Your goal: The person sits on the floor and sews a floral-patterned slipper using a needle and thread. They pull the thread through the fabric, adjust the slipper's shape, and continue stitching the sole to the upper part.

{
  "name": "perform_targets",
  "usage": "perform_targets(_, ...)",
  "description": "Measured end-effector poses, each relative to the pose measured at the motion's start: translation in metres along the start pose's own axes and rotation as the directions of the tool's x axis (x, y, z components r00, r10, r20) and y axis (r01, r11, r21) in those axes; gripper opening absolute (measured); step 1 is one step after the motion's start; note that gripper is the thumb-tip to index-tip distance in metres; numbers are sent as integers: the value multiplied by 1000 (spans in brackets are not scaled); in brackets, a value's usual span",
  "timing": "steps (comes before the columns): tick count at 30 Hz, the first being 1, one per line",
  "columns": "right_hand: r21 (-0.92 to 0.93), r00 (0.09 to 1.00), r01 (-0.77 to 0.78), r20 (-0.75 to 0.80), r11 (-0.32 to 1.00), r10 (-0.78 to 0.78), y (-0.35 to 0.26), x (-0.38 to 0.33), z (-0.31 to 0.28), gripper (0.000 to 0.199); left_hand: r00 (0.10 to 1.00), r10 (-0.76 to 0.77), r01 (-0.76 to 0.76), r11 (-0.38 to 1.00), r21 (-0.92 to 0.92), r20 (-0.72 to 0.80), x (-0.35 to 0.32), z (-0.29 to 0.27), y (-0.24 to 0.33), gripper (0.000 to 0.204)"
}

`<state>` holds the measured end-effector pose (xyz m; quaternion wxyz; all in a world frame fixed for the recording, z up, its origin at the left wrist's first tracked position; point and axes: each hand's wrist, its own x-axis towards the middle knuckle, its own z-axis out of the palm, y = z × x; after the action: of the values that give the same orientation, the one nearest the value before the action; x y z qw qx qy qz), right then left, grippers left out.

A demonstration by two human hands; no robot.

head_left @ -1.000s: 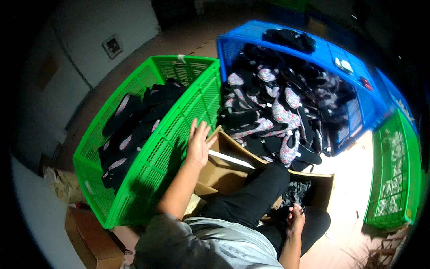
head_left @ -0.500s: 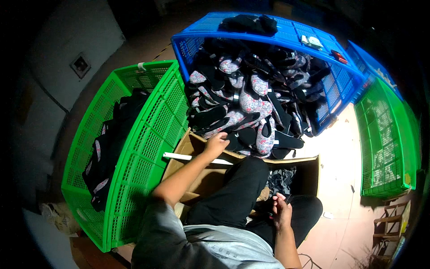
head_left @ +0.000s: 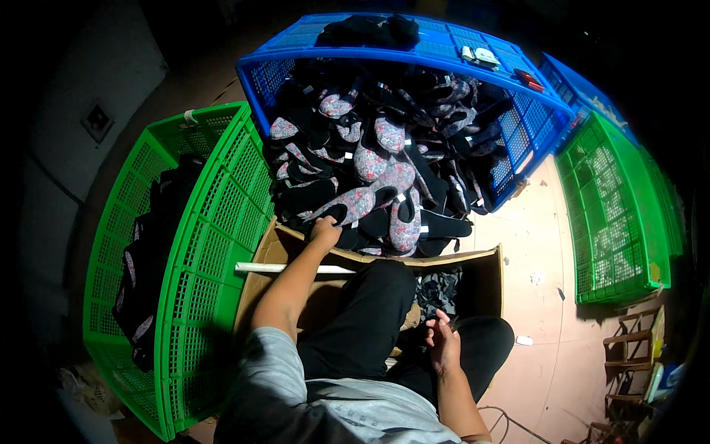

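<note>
A large heap of floral slippers with black soles (head_left: 390, 177) spills out of a blue crate lying on its side. My left hand (head_left: 325, 232) reaches to the heap's near edge, its fingers closed on the end of a floral slipper (head_left: 349, 207) that still lies among the others. My right hand (head_left: 444, 343) rests over my right leg, fingers curled, with a small dark thing at the fingertips that I cannot make out. Between my legs and the heap is an open cardboard box (head_left: 484, 259) with dark scraps (head_left: 438, 290) inside.
The blue crate (head_left: 518, 140) carries black cloth (head_left: 368, 31), a white item (head_left: 484, 58) and a red item (head_left: 529, 80) on top. A green crate (head_left: 214, 266) with dark slippers stands left; another green crate (head_left: 614, 214) stands right. A white bar (head_left: 255, 267) crosses the box. A wooden stool (head_left: 630, 348) is lower right.
My left hand has moved slightly forward into the heap's edge and closed on a floral slipper. My right hand stays over my leg. The whole view has shifted a little.
</note>
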<state>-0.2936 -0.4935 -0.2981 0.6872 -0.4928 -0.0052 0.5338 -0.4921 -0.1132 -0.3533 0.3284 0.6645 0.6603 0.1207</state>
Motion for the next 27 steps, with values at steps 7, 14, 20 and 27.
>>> perform_targets(7,-98,998,-24,50,995,29,6,-1,-4,34,966,186,-240,904,-355,-179,-13,-27,-27,27)
perform_targets(14,-136,997,22,82,990,-11,11,-9,6,39,791,612,-561,718,-412,-13,-95,-109,9,18)
perform_targets(20,-331,981,-31,171,943,93,4,-24,11,41,347,921,-789,389,-475,178,-169,-152,40,13)
perform_targets(27,-349,973,5,218,937,76,5,-36,33,40,53,918,-805,272,-527,393,-206,-150,54,10)
